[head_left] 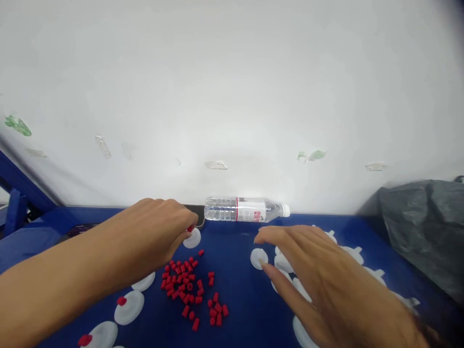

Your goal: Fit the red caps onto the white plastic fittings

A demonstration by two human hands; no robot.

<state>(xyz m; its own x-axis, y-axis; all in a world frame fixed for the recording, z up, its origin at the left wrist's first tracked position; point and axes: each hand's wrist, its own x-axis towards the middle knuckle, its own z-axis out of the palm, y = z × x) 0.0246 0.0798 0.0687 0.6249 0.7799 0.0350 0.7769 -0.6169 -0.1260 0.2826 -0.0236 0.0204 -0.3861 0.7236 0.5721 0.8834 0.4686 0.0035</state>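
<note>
My left hand (163, 227) is closed in a pinch on a small red cap (190, 228), which sits at or just over a white plastic disc (193, 239). Whether the cap touches the disc I cannot tell. My right hand (319, 275) is open, thumb and fingers apart. Its thumb tip reaches the edge of another white disc (258, 258), and more white pieces (283, 262) lie under and around this hand. Between the hands is a pile of loose red caps (183, 278). At the lower left, white discs (129, 308) bear red caps (121, 300).
A clear plastic bottle (250, 210) lies on its side along the white wall (232, 96). Beside it is a dark flat object (200, 215), partly behind my left hand. A grey bag (424, 227) stands at the right of the blue table (246, 309).
</note>
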